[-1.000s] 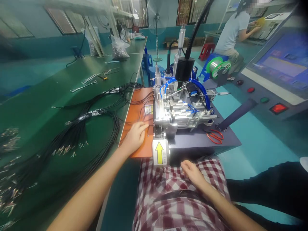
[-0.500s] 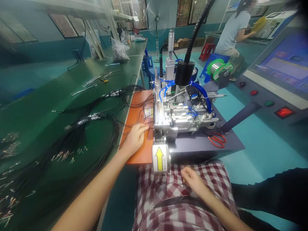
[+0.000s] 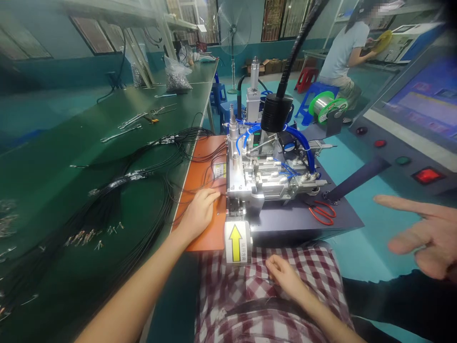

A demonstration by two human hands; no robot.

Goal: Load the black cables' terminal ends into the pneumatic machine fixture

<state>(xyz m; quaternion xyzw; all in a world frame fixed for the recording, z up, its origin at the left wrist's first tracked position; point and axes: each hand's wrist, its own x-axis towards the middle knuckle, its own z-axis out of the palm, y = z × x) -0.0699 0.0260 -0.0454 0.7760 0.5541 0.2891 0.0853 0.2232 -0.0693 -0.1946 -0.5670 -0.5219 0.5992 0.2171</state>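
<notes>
My left hand rests over the orange board, its thumb and fingers pinched together at the left side of the metal machine. A thin black cable runs to those fingertips; the hand partly hides its end. Just below the machine head is a white roll marked with a yellow arrow. My right hand lies on the checked cloth over my lap, fingers curled in, with nothing visible in it.
Bundles of black cables cover the green table. Red-handled scissors lie on the machine base. Another person's hand reaches in from the right, below the control panel. A seated person works behind the green wire spool.
Another person's hand with a finger pointing has come in at the right. My hands stay almost where they were; the view has shifted slightly.
</notes>
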